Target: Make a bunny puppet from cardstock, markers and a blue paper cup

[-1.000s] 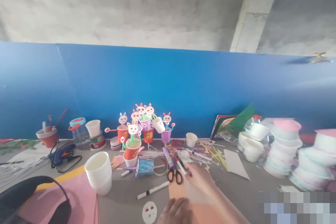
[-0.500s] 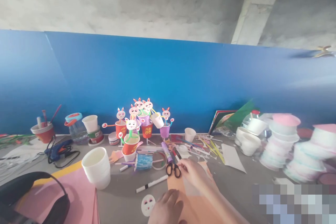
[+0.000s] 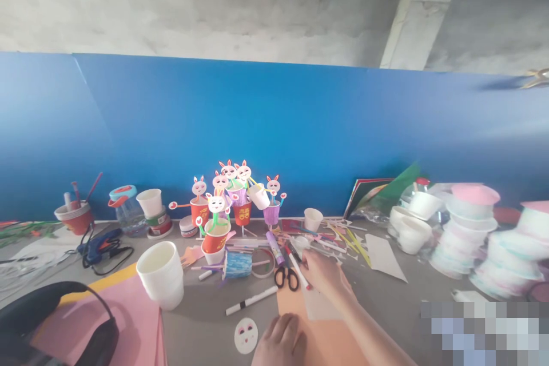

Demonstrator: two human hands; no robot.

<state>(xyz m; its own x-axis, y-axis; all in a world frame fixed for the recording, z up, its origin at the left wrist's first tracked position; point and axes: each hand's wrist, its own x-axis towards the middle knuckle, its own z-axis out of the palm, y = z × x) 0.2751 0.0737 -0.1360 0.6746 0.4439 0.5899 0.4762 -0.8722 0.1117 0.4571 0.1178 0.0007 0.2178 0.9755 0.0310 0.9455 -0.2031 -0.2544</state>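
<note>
My right hand [image 3: 325, 275] has its fingers curled and closed at a white marker with a red end [image 3: 301, 272], beyond the orange paper. My left hand [image 3: 281, 342] rests with fingers laid out on the orange paper [image 3: 328, 340]. A pale sheet [image 3: 319, 304] lies on that paper under my right wrist. Left of my left hand is a round white cutout with a drawn face [image 3: 246, 335]. Black-handled scissors [image 3: 286, 278] sit just left of the red-ended marker. A white marker with a black band [image 3: 251, 301] lies above the cutout.
Rabbit-faced paper cup figures [image 3: 215, 234] stand at the back. A blue-coloured cup [image 3: 238, 265] lies on its side. White cups [image 3: 160, 277], pink paper [image 3: 132, 320], black headphones [image 3: 100, 331] and a glue gun [image 3: 100, 249] are on the left. Stacked cups [image 3: 463, 246] stand on the right.
My right hand has moved slightly away and to the right, and the red end of the marker now shows. My left hand stays on the paper. The view has shifted slightly.
</note>
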